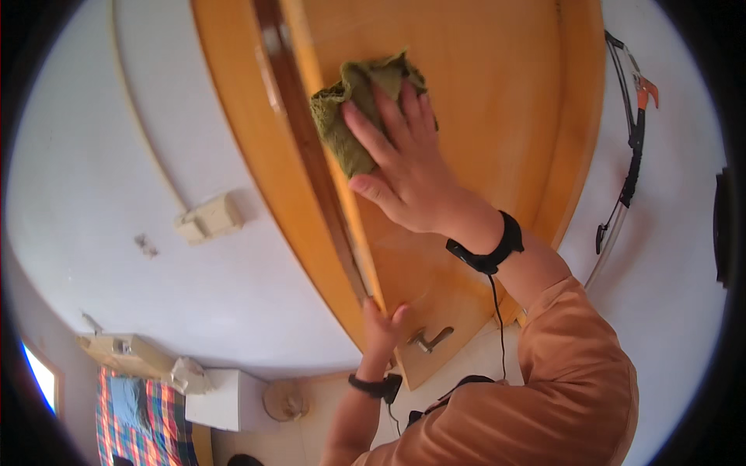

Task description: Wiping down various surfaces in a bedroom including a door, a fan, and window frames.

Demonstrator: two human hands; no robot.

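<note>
My right hand [408, 157] presses a folded green cloth [355, 116] flat against the upper part of a wooden door [478, 134], its fingers spread over the cloth. Lower down, my left hand [382, 329] grips the door's edge, the thumb on the door's face and the other fingers mostly hidden. A metal lever handle [430, 339] sticks out just right of my left hand. The door stands slightly ajar from its wooden frame [250, 134]. Both wrists wear black bands with cables.
A long pole with an orange-and-black head [641, 99] leans on the wall at the right. A switch box [210, 220] is mounted on the left wall. At the lower left are a bed with a plaid cover [169, 419], a white cabinet [215, 399] and a round container [284, 401].
</note>
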